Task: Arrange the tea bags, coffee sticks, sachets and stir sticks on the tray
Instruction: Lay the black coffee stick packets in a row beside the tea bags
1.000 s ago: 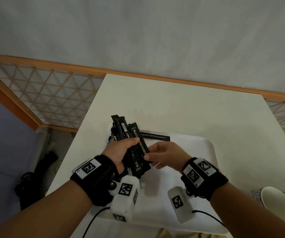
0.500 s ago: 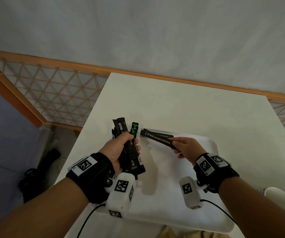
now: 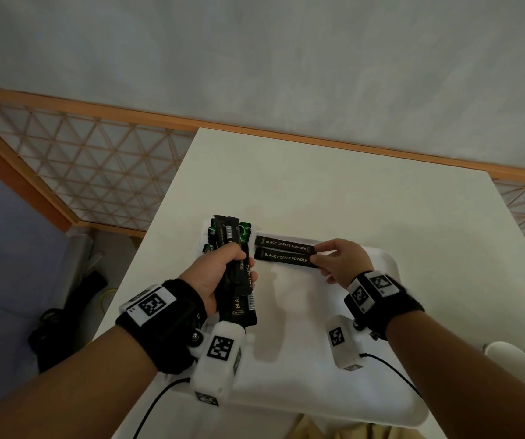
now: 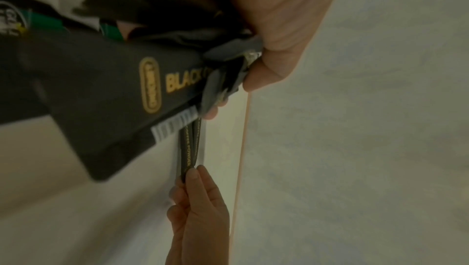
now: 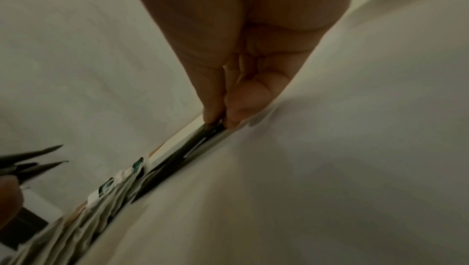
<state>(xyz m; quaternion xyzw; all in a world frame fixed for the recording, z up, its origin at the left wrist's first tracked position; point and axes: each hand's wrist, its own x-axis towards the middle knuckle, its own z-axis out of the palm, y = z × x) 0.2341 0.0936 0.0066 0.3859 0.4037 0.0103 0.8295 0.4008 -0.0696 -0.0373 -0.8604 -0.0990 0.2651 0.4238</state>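
The right hand (image 3: pixel 337 261) has carried a slim black coffee stick printed "BLACK COFFEE POWDER" (image 3: pixel 284 258) from the bundle to the far end of the white plastic tray (image 3: pixel 391 403), and now pinches its right end between thumb and fingertips, setting it just beside and parallel to an identical stick (image 3: pixel 284 245) already lying there. A moment ago that stick was in the air and tilted; now it appears flat on the tray, so a neat row of two has formed. The left hand (image 3: pixel 213 277) stays curled round a bundle of black sachets and sticks (image 3: pixel 239 289), held over the tray's left side. Green-printed tea bags (image 3: pixel 246 231) lie at the tray's far left corner. The tray sits on the white worktop (image 3: pixel 334 185). Judging by the bundle, most items remain to be laid out.
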